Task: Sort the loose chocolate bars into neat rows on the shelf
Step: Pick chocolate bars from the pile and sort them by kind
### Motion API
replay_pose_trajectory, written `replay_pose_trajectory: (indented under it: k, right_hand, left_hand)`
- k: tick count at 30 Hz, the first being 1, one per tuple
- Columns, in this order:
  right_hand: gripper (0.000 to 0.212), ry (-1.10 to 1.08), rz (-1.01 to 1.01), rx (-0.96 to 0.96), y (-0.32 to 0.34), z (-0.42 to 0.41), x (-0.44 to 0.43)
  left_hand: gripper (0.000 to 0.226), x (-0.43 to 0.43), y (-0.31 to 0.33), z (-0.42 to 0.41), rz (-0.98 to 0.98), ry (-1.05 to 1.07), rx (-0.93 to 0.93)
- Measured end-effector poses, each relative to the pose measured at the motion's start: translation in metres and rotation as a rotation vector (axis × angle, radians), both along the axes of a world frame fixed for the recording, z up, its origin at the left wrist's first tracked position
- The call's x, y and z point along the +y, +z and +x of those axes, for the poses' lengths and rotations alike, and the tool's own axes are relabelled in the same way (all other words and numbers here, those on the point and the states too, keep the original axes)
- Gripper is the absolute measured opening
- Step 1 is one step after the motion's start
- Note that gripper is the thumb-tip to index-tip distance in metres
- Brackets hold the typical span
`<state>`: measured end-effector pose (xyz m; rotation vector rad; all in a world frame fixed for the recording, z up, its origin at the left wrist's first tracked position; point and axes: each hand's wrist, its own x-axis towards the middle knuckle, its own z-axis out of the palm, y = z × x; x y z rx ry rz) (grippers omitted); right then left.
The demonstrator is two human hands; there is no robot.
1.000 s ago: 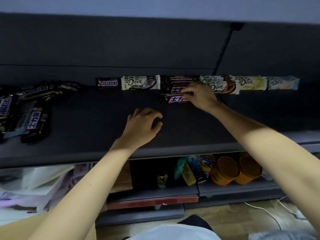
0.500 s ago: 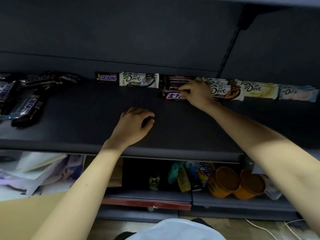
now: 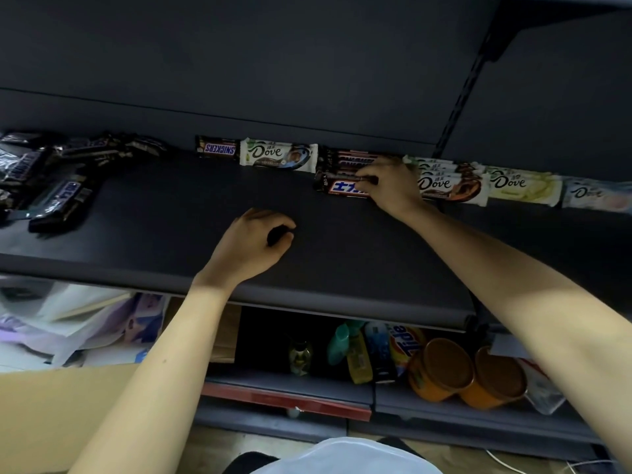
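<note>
Lower shelf (image 3: 290, 384): under the main board; two orange tubs (image 3: 441, 367) at right, a detergent bottle (image 3: 405, 347) just beside them, tilted.
Shelf (image 3: 191, 213): dark flat board, rounded front edge, both forearms reaching over it.
Left hand (image 3: 249, 244): mid-shelf, palm down, fingers loosely curled, holding nothing, well apart from every bar.
Loose pile (image 3: 51, 179): far left of the shelf, dark-wrapped bars lying crossed at odd angles, some overlapping.
Right hand (image 3: 393, 186): farther back at the rear row, fingers curled over and pinching the right end of a dark bar (image 3: 342, 188).
Dark bar: flat, lengthwise along the row, blue-and-white label up, just in front of a dark stack (image 3: 349, 160).
Dark stack: several like bars, packed close against the back wall.
Back row, left of the stack: a white bar (image 3: 277, 155), then a small brown bar (image 3: 219, 148), end to end and touching.
Back row, right of the hand: a white stack (image 3: 451, 184), a yellow bar (image 3: 523, 184), a pale bar (image 3: 595, 195), side by side along the wall.
</note>
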<state>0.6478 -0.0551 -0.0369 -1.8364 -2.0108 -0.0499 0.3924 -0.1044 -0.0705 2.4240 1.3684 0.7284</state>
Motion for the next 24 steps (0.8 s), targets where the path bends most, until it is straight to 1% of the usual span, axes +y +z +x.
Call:
replay_pose_trajectory:
  k: [6, 13, 17, 19, 21, 24]
  right_hand:
    - [0.03, 0.007, 0.009, -0.019, -0.003, 0.002, 0.0]
    - [0.029, -0.047, 0.0, -0.018, -0.003, 0.0, 0.001]
    - [0.024, -0.097, -0.037, 0.087, -0.001, -0.003, 0.005]
    - [0.022, -0.129, -0.032, 0.107, 0.002, -0.007, 0.004]
    - [0.022, -0.168, -0.032, 0.064, 0.003, -0.012, 0.002]
    - [0.027, -0.241, -0.09, 0.005, 0.005, -0.022, -0.002]
  left_hand:
    - [0.023, 0.001, 0.0, 0.0, 0.008, 0.015, 0.001]
    - [0.023, 0.0, 0.0, 0.0, 0.012, 0.009, 0.001]
    - [0.023, -0.001, -0.002, 0.0, 0.031, 0.009, 0.01]
    - [0.022, -0.001, -0.002, 0.0, 0.028, -0.003, -0.016]
    - [0.021, 0.0, 0.0, -0.001, -0.005, -0.017, -0.061]
    - [0.021, 0.003, 0.002, -0.007, -0.048, -0.034, -0.129]
